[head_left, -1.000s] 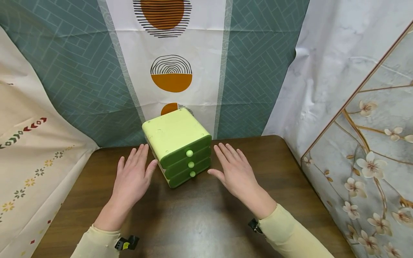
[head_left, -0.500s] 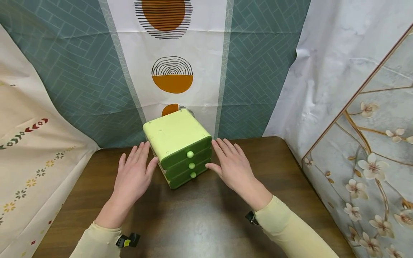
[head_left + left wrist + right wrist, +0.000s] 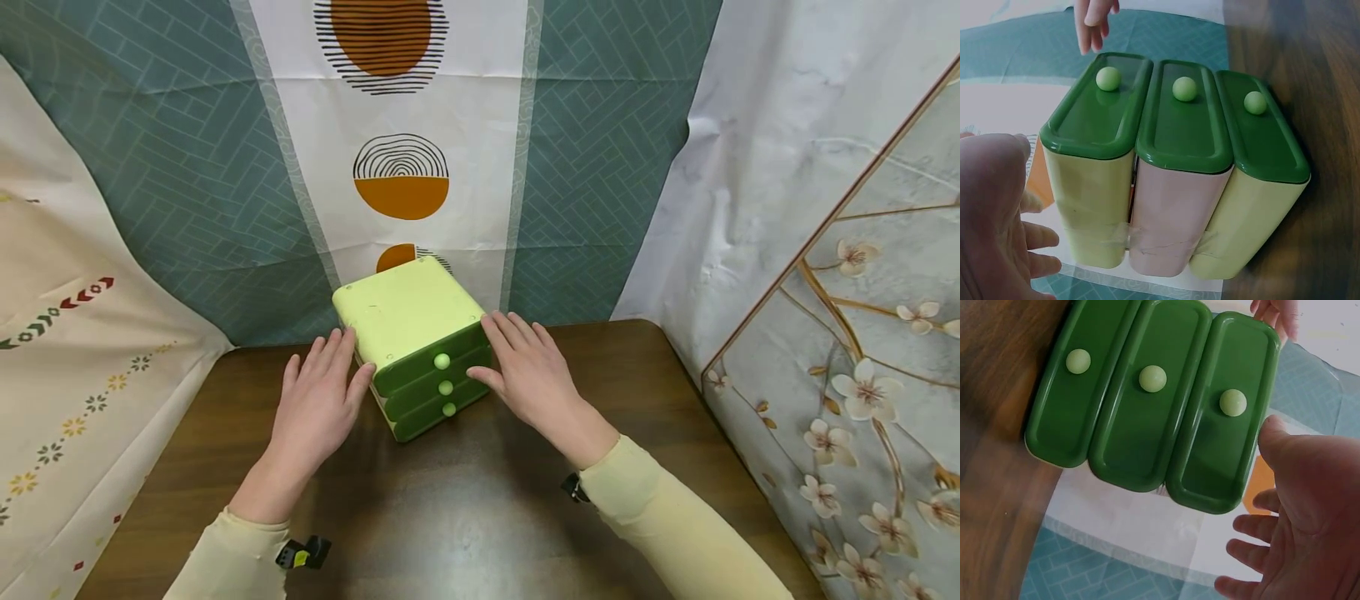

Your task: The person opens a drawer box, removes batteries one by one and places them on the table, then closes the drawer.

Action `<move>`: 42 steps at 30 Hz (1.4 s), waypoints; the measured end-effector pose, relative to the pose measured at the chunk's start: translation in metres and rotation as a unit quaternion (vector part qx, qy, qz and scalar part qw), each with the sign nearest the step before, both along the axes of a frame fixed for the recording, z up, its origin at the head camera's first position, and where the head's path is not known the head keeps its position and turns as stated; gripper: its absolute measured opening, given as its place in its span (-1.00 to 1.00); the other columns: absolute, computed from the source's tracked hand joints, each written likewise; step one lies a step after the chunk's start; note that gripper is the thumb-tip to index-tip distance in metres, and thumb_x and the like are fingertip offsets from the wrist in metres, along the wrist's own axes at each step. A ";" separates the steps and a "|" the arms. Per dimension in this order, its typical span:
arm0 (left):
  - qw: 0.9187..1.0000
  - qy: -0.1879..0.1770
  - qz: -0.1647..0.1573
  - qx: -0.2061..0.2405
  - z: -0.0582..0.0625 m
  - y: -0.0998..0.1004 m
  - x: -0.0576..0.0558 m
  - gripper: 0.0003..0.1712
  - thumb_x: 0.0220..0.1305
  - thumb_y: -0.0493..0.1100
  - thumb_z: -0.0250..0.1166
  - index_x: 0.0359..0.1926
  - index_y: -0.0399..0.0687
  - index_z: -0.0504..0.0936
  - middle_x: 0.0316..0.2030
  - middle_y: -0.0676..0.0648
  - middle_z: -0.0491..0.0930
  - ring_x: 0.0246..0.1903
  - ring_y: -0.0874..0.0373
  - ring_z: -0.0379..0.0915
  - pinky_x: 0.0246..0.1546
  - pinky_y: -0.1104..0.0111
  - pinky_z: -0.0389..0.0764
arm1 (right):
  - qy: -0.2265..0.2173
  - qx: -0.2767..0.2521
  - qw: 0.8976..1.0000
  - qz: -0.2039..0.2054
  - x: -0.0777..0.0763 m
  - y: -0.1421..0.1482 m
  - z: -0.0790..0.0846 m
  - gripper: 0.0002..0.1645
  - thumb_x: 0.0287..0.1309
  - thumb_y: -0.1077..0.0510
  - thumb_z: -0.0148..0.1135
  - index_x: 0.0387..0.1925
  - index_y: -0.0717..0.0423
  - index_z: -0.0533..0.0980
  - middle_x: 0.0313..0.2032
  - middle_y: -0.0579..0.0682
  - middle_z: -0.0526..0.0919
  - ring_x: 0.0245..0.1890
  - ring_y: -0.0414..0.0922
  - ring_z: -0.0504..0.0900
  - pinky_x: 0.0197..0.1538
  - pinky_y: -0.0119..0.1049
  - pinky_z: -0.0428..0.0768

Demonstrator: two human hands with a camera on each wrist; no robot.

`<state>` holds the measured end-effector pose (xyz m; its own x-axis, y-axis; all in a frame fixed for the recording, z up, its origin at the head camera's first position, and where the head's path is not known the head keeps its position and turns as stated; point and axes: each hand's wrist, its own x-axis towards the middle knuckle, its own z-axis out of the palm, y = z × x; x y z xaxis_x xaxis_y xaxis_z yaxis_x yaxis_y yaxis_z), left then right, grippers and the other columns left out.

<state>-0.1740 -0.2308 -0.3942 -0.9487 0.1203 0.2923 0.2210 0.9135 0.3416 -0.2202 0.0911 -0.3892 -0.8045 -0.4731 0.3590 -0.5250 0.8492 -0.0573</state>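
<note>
Drawer box (image 3: 408, 308) sits between extended left fingers (image 3: 342, 353) and right fingers (image 3: 499, 338).

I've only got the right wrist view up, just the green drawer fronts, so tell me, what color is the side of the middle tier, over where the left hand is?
Observer: The left wrist view shows the side of the middle tier in pale pink.
Operator: Okay, is anything stuck on that side?
Observer: Yes, clear tape runs across it, low in the left wrist picture.
Operator: And the cabinet top, what color is that? I can't see it from here.
Observer: Pale yellow-green, as the head view shows.
</note>
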 end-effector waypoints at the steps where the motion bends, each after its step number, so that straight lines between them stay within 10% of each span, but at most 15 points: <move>1: 1.000 0.000 0.000 -0.001 0.000 0.000 -0.001 -0.11 0.78 0.29 -0.09 0.77 -0.21 0.09 0.69 -0.41 0.09 0.67 -0.43 -0.07 0.56 -0.42 -0.15 | -0.002 0.000 1.000 0.000 -0.001 -0.001 0.000 0.01 0.58 -0.37 0.17 0.74 0.12 0.22 0.66 0.14 0.31 0.66 0.15 0.28 0.62 0.20 0.25; 42: 1.000 0.013 0.013 0.009 -0.005 0.020 -0.010 -0.15 0.76 0.13 0.08 0.66 -0.47 0.21 0.60 -0.53 0.21 0.62 -0.45 0.09 0.63 -0.27 -0.06 | -0.010 -0.024 1.000 0.014 -0.023 -0.014 -0.010 0.00 0.56 -0.31 0.24 0.71 0.18 0.24 0.55 0.27 0.42 0.49 0.21 0.50 0.57 0.09 0.38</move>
<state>-0.1838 -0.2105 -0.3995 -0.9437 0.0907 0.3180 0.2064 0.9129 0.3522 -0.2429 0.0772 -0.3992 -0.7985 -0.4775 0.3666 -0.5463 0.8306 -0.1080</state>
